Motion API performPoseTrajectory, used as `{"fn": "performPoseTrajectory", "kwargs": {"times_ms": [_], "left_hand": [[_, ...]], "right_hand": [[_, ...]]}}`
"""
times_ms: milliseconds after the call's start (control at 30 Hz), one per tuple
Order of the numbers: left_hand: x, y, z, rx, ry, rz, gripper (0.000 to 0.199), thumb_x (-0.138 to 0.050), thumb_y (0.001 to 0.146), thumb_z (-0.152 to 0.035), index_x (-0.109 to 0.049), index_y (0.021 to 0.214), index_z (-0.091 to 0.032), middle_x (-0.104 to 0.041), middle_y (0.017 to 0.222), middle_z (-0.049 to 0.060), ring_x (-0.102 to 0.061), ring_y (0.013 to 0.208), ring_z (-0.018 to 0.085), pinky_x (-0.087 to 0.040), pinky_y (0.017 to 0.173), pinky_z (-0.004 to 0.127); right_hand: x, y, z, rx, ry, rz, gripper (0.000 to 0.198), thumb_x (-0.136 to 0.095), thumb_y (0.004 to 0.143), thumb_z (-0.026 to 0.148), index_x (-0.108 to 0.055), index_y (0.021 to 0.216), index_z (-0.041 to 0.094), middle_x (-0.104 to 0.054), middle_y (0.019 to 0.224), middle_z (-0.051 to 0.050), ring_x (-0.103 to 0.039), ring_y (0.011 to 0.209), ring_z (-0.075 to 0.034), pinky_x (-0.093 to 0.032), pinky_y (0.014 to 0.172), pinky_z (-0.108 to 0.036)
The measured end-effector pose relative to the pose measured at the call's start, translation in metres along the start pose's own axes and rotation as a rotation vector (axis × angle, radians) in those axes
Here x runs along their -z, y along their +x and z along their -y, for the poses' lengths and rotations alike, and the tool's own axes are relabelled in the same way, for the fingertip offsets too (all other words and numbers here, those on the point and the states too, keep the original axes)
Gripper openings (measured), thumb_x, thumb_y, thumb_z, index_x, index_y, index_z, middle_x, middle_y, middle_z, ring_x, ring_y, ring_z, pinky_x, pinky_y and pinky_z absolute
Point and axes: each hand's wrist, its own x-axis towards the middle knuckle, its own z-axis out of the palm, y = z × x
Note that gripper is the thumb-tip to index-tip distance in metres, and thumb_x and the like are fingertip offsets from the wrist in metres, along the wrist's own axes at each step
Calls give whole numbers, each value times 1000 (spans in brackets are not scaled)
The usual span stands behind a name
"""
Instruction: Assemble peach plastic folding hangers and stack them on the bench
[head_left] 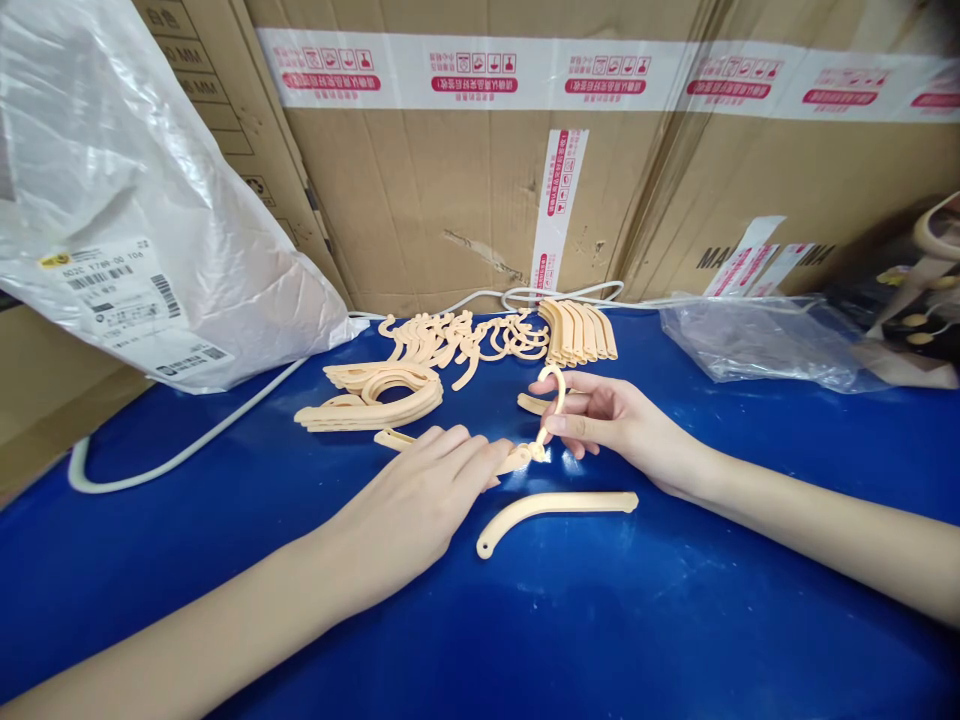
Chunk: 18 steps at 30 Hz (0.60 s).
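My left hand point(442, 475) is closed over a cream plastic hanger arm point(517, 460), whose two ends stick out on either side of the fingers. In a pinch between thumb and fingers, my right hand point(600, 415) holds a cream hanger hook point(556, 385) upright. The hook's lower end meets the arm's right end; whether they are joined cannot be made out. Just in front lies a loose curved hanger arm point(559, 508) on the blue table point(675, 640). Another arm piece point(531, 402) lies partly hidden behind my right hand.
Stacked hanger pieces point(375, 410), a pile of hooks point(450, 340) and a row of arms point(581, 330) lie farther back. A white plastic package point(150, 200) stands at left, with a white cable point(187, 465) beside it. Clear plastic bags point(765, 340) lie at right, before cardboard boxes point(450, 200).
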Motion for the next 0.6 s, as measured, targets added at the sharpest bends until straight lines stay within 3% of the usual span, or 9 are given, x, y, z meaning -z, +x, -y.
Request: {"fn": "performPoseTrajectory", "kwargs": {"times_ms": [200, 600], "left_hand": [[-4, -3, -1, -14, 145, -1, 30, -34, 96, -9, -49, 121, -13, -58, 91, 8, -51, 85, 23, -39, 74, 34], [-1, 2, -3, -57, 261, -32, 25, -41, 93, -5, -54, 113, -5, -58, 85, 8, -48, 74, 22, -35, 66, 32]], "right_hand": [[0, -1, 0, 1, -1, 1, 37, -72, 77, 27, -58, 110, 18, -69, 76, -1, -52, 52, -7, -42, 51, -21], [-2, -2, 4, -20, -17, -35, 35, -71, 78, 26, -57, 109, 17, -70, 75, -1, -53, 55, -6, -35, 46, -17]]}}
